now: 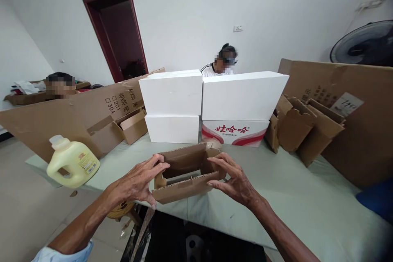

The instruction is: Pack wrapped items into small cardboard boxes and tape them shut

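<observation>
A small brown cardboard box (184,172), partly folded with its top open, rests near the front edge of the pale green table (291,196). My left hand (138,182) presses its fingers against the box's left end. My right hand (233,180) grips the right end, thumb on the near wall and fingers over the top edge. Both hands are closed on the box.
White boxes (211,102) are stacked behind it, one with red print (235,133). Folded brown cartons (303,129) lean at the right, an open carton (132,125) at the left. A yellow detergent jug (72,161) stands on the left corner. Large cardboard sheets (353,123) screen the sides. Two people sit beyond.
</observation>
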A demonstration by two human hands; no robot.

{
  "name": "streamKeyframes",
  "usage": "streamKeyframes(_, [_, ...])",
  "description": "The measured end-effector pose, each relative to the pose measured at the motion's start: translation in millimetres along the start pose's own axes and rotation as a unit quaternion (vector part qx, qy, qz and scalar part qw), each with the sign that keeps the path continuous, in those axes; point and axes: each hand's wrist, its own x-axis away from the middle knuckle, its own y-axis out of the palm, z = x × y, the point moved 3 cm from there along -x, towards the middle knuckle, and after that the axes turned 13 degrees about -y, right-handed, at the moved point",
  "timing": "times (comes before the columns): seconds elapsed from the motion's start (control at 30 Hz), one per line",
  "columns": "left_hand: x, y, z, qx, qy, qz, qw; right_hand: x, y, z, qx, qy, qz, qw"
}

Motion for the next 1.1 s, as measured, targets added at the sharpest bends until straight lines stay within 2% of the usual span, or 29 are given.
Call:
streamKeyframes(0.17, [6, 11.3, -15, 0.025, -0.021, 0.117, 0.993, 14, 8, 11, -0.043, 0.058, 0.064, 0.995])
streamKeyframes(0.33, [11, 23.8, -34, 0.097, -0.071, 0.226, 0.967, 17, 16, 13, -0.039, 0.086, 0.095, 0.991])
streamKeyframes(0.4, [12, 28.5, -39, 0.142, -0.098, 0.235, 0.957, 18, 19, 13, -0.034, 0.099, 0.093, 0.990])
streamKeyframes(0.53, [10, 41.2, -48, 0.239, -0.144, 0.198, 0.940, 24, 27, 15, -0.031, 0.138, 0.119, 0.983])
streamKeyframes(0.7, [4, 55.7, -60, 0.289, -0.201, 0.214, 0.911, 43, 46, 24, -0.110, 0.234, 0.192, 0.947])
streamKeyframes(0.77, [3, 58.9, -62, 0.304, -0.203, 0.217, 0.905, 51, 52, 30, -0.123, 0.268, 0.167, 0.941])
streamKeyframes(0.83, [2, 60.6, -62, 0.312, -0.199, 0.220, 0.902, 57, 58, 36, -0.126, 0.296, 0.111, 0.940])
streamKeyframes(0.93, [2, 62.1, -66, 0.312, -0.196, 0.227, 0.901, 58, 61, 43, -0.138, 0.302, 0.040, 0.942])
streamKeyframes(1.1, [-4, 57.5, -67, 0.297, -0.205, 0.251, 0.898, 49, 61, 44, -0.162, 0.278, 0.019, 0.947])
